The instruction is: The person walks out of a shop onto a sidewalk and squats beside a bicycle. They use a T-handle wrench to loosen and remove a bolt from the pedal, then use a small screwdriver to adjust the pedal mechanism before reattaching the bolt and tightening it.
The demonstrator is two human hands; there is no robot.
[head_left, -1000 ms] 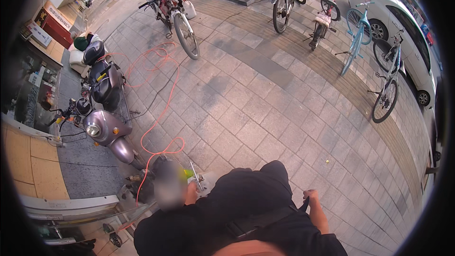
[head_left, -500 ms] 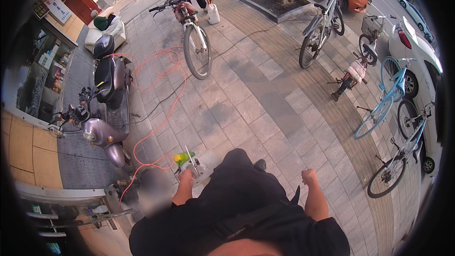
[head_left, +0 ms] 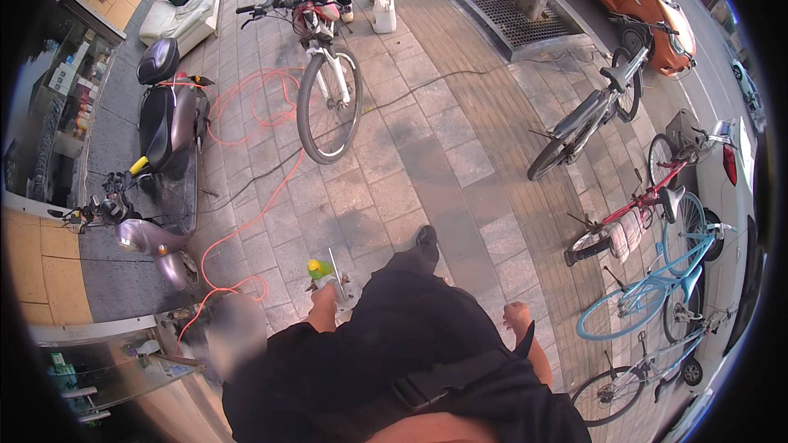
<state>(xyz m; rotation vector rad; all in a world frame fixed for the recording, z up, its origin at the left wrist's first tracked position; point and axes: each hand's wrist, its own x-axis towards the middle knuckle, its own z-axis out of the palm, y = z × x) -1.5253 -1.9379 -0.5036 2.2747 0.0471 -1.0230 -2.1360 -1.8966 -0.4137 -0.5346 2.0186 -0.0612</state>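
My left hand (head_left: 324,299) hangs in front of me, its fingers closed at a small pale container (head_left: 348,289). At that hand are a green-and-yellow bottle (head_left: 319,268) and a thin pale rod (head_left: 333,263) pointing up. How the fingers grip them is partly hidden. My right hand (head_left: 517,317) hangs by my right side, fingers loosely curled, with nothing seen in it. One dark shoe (head_left: 426,236) of mine shows ahead on the paving.
A mountain bike (head_left: 330,107) stands ahead, a person behind it beside a white jug (head_left: 384,13). An orange hose (head_left: 246,235) snakes along the left near a parked scooter (head_left: 168,123). Rightward stand a grey bicycle (head_left: 587,115), a red one (head_left: 640,207) and a light-blue one (head_left: 681,271).
I have moved forward; the mountain bike and the jug look nearer. The bottle and container have travelled along with my left hand. My view has swung slightly.
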